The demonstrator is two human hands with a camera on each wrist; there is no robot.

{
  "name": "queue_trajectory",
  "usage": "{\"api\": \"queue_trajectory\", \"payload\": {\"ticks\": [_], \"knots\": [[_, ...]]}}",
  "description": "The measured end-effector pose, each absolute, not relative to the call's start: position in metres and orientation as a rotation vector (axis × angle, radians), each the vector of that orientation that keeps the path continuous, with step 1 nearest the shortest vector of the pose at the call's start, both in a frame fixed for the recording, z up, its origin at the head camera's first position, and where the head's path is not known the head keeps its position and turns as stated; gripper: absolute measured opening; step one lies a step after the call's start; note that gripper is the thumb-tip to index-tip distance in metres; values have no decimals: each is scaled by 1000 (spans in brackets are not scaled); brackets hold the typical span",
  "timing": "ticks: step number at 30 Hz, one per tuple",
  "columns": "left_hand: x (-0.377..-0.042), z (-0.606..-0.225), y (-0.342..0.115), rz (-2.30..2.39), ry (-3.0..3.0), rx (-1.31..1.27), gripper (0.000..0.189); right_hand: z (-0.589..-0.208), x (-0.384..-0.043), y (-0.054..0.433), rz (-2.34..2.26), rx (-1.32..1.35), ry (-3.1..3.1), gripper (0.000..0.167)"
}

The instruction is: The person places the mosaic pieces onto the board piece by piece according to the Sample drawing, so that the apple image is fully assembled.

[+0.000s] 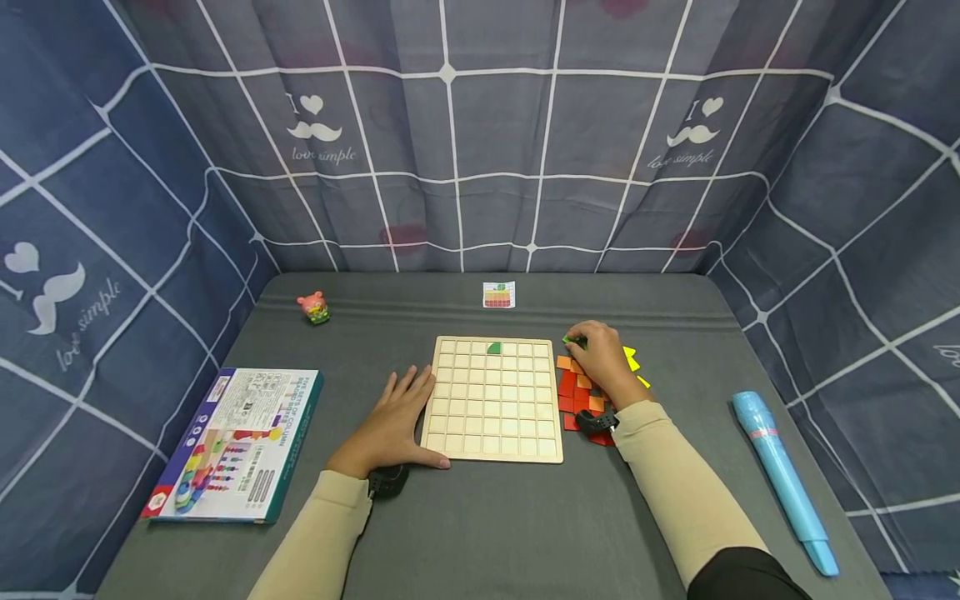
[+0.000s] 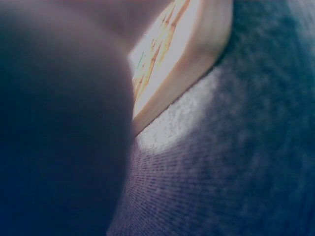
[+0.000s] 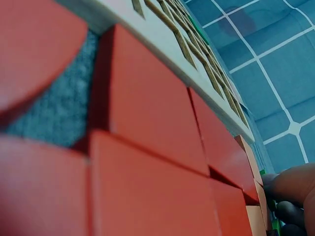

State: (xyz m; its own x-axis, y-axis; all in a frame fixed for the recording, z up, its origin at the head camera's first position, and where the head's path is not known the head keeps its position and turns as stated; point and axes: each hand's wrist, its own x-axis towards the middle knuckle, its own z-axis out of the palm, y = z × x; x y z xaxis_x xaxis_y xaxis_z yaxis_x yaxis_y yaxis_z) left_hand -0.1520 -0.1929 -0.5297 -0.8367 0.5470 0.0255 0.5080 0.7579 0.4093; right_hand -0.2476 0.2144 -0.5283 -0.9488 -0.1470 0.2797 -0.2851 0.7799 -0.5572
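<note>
A wooden grid board (image 1: pixel 492 457) lies on the grey table, a green leaf-shaped piece (image 1: pixel 494 348) in its top row. Along the board's left edge rests my left hand (image 1: pixel 390 425), fingers spread and thumb at the lower corner. In the left wrist view the board's pale edge (image 2: pixel 172 96) shows beside the dark, blurred hand. My right hand (image 1: pixel 600 354) pinches a small green piece (image 1: pixel 567 339) beyond the board's upper right corner. Under its wrist lie several red pieces (image 3: pixel 152 103) and orange pieces (image 1: pixel 596 403); yellow pieces (image 1: pixel 632 362) show past the hand.
A small picture card (image 1: pixel 498 295) lies behind the board, and a pig figurine (image 1: pixel 313 307) stands at the back left. A boxed toy set (image 1: pixel 236 446) lies on the left. On the right is a blue capped tube (image 1: pixel 786 479). Patterned cloth walls (image 1: pixel 495 125) enclose the table.
</note>
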Motion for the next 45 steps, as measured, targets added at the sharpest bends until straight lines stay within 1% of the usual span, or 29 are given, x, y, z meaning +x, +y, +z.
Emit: {"api": "queue_trajectory", "payload": {"ticks": [5,17,28,38,45], "knots": [[-152,-530,-192,629,2857,855,148,-529,-250,214,859,355,-2766,11],[-154,-530,-192,620,2856,858,148,-529,-250,205,859,414,-2763,17],[-154,-527,-191,606,2847,833,149,-523,-248,186,1017,492,-2752,20],[-153,-527,-191,601,2848,828,149,-521,-247,163,1053,587,-2752,14],[-152,-526,-191,622,2845,831,149,-519,-246,151,1043,632,-2753,15]]}}
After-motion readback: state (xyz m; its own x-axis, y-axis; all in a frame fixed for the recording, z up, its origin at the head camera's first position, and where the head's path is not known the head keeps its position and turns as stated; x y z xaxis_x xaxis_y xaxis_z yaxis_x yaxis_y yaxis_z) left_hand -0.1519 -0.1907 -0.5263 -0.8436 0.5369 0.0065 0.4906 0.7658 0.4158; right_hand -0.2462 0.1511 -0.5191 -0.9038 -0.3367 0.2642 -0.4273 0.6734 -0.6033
